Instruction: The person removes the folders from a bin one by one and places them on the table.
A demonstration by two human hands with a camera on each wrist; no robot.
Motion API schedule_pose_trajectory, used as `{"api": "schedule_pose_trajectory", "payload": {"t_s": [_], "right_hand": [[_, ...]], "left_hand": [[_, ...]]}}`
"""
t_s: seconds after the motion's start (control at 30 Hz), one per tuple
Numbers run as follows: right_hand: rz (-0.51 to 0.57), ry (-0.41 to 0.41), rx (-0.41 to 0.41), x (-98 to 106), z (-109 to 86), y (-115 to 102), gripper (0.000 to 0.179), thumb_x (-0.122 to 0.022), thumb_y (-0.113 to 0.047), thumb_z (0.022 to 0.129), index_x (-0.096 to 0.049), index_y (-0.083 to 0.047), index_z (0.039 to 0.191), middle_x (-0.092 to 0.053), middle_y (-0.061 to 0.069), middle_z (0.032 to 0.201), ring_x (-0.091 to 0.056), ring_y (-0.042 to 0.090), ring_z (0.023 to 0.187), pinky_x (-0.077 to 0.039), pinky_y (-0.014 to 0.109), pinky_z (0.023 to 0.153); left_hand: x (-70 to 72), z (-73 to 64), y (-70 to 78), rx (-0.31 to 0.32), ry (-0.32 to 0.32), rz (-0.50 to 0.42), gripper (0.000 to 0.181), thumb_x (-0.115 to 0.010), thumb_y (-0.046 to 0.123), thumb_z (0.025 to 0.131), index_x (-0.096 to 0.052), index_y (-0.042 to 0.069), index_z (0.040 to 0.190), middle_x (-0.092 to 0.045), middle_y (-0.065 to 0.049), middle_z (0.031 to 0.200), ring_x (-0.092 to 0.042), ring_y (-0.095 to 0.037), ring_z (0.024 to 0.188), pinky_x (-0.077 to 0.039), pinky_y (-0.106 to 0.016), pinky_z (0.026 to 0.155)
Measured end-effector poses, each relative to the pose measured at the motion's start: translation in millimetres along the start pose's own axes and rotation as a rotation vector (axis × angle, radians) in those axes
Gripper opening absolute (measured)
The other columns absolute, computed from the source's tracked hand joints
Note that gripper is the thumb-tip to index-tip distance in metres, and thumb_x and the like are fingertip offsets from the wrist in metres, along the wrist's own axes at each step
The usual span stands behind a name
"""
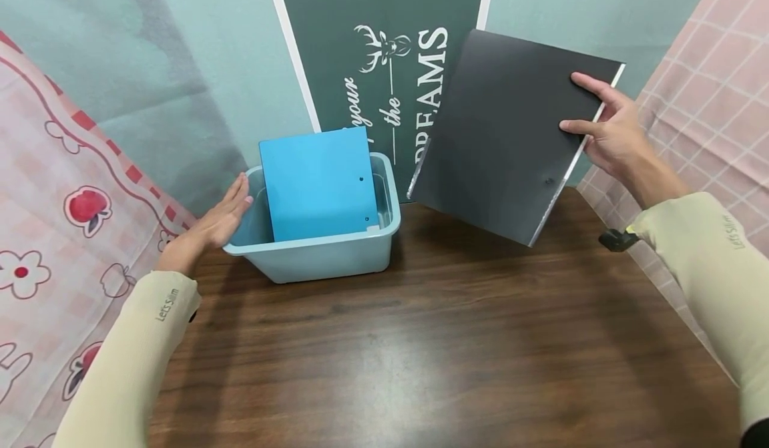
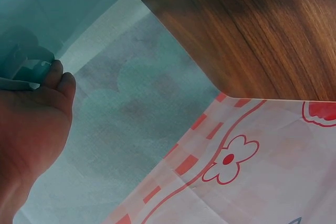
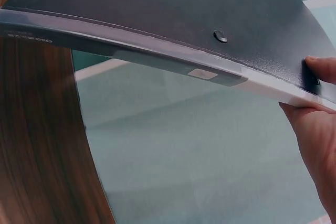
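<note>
While the right hand (image 1: 615, 127) has its grip on the edge of a black file folder (image 1: 504, 134), held up over the counter (image 1: 384, 341) at upper right of the frame, the left hand (image 1: 225, 213), fingers extended, is at the left rim of a pale-blue plastic bin (image 1: 324, 258) left of centre. The work seems partway: a bright-blue file folder (image 1: 318, 184) stands in the bin; the black one remains outside.

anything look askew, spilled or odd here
The blue folder sits a bit askew in the bin, poking above its rim, and the white lettering on the dark panel behind runs sideways. I see no spill.
</note>
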State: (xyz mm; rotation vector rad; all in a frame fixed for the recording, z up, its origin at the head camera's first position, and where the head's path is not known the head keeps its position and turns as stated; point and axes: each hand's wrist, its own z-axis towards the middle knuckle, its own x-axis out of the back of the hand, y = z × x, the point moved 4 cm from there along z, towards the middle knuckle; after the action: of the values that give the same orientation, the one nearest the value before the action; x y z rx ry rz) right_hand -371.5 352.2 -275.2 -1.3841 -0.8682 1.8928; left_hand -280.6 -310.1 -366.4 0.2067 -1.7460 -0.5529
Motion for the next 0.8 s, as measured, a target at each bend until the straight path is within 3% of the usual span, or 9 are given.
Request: {"api": "schedule_pose_trajectory", "payload": {"t_s": [0.3,0.43,0.67,0.8], "right_hand": [[-0.093,0.027,-0.035,20,-4.7,-9,0.089,-0.050,0.045,0.078,-0.059,-0.005,0.151,-0.059,0.006,0.148,-0.070,0.020,0.119,-0.064,0.037,0.082],[-0.159,0.021,-0.054,26,-7.3,-11,0.088,-0.052,0.044,0.079,-0.059,-0.007,0.151,-0.065,0.006,0.140,-0.072,0.018,0.115,-0.064,0.034,0.080],[-0.342,-0.002,-0.114,37,-13.2,-12,0.085,-0.059,0.037,0.083,-0.059,-0.011,0.152,-0.075,0.004,0.123,-0.076,0.013,0.098,-0.059,0.022,0.058],[-0.428,-0.034,-0.153,44,-15.8,-11,0.082,-0.062,0.032,0.086,-0.059,-0.015,0.153,-0.078,0.003,0.116,-0.075,0.012,0.087,-0.047,0.019,0.043]], "left_hand": [[-0.1,-0.9,0.3,0.000,-0.005,0.006,0.067,-0.012,0.041,0.117,0.020,0.007,0.165,0.026,-0.015,0.174,0.018,-0.040,0.161,0.001,-0.068,0.126],[0.4,-2.0,1.2,0.003,-0.003,0.004,0.068,-0.012,0.043,0.117,0.019,0.008,0.166,0.026,-0.014,0.174,0.017,-0.040,0.161,0.001,-0.068,0.126],[0.5,-2.0,2.2,0.013,-0.011,0.006,0.067,-0.012,0.042,0.117,0.020,0.008,0.165,0.026,-0.013,0.174,0.018,-0.038,0.162,0.001,-0.068,0.126],[0.3,-1.3,1.7,0.009,-0.012,0.006,0.067,-0.012,0.043,0.117,0.020,0.008,0.165,0.027,-0.013,0.174,0.019,-0.038,0.161,0.001,-0.068,0.126]]}}
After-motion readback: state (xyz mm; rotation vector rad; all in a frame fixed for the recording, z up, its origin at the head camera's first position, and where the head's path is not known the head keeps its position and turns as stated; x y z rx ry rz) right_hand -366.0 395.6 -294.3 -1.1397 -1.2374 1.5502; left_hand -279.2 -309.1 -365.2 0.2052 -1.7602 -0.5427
